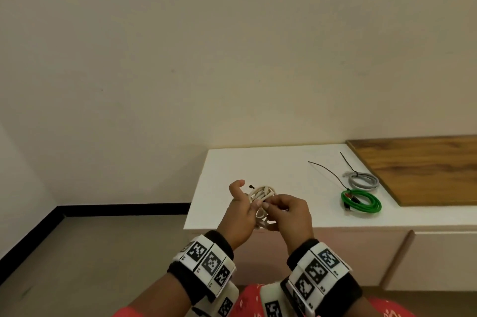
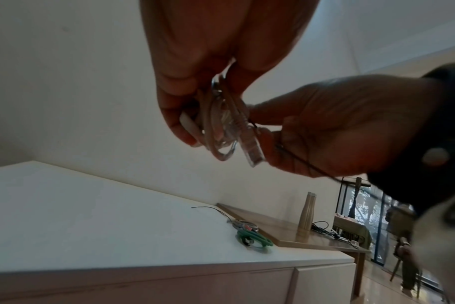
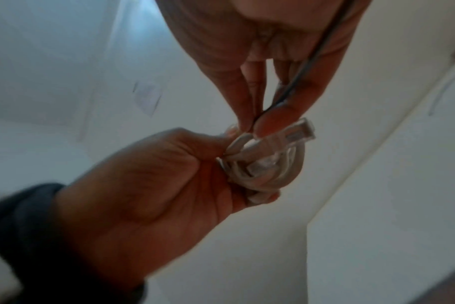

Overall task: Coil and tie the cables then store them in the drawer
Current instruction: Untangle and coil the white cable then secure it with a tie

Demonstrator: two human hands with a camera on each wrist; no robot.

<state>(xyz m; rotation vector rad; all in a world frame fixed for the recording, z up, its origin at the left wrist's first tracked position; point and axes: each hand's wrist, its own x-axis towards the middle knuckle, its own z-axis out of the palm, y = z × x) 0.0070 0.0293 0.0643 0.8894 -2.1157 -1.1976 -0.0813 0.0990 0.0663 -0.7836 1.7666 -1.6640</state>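
Observation:
Just above the near left corner of the white cabinet top (image 1: 227, 169), my left hand (image 1: 241, 211) grips a coiled white cable (image 1: 261, 194). Its clear plug (image 3: 299, 133) sticks out of the bundle. My right hand (image 1: 282, 209) meets the coil from the right and pinches a thin black zip tie (image 3: 296, 86) between thumb and fingertip. The tie's tail runs back across my right palm (image 2: 301, 162). A short black tip (image 1: 251, 186) shows beyond the coil. My left index finger is raised off the bundle. Whether the tie is looped round the coil is hidden.
A green coiled cable (image 1: 361, 203) and a grey coiled cable (image 1: 362, 180), each with a black zip tie on it, lie on the cabinet top to the right. A wooden board (image 1: 426, 169) covers the far right. Drawer fronts (image 1: 348, 252) run below the top. A metal bottle (image 2: 307, 211) stands on the board.

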